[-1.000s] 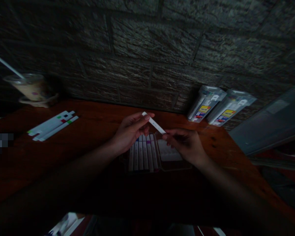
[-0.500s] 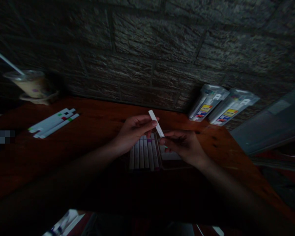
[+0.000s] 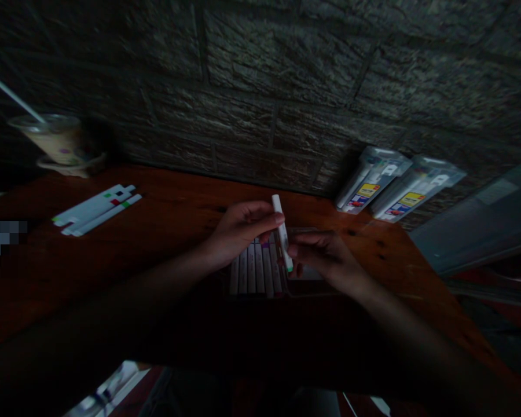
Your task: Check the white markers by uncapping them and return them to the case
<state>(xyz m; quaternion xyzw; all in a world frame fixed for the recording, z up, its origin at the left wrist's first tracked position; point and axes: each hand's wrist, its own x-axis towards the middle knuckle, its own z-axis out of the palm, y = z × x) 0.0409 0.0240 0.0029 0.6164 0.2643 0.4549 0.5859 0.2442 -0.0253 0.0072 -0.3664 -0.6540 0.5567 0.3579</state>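
A white marker (image 3: pixel 281 226) with a green end is held nearly upright, tilted a little, above an open case. My left hand (image 3: pixel 247 229) pinches its upper part between thumb and fingers. At its lower part, the thumb and fingers of my right hand (image 3: pixel 325 255) close about the barrel, just above the green end. Beneath my hands, several white markers (image 3: pixel 256 272) lie side by side in the left half of the clear case (image 3: pixel 316 292). My left hand hides their upper ends, and my right hand covers part of the open right half.
Several white markers (image 3: pixel 98 208) lie together on the wooden table (image 3: pixel 178 202) at the left. Behind them stands a drink cup (image 3: pixel 54 142) with a straw, in a holder. Two clear cases (image 3: pixel 364 182) of markers stand by the brick wall (image 3: pixel 252 110) at the right.
The marker has turned from a slanted position to nearly upright, and its green end now shows at the bottom. Both hands stay on it above the case. The view has shifted slightly.
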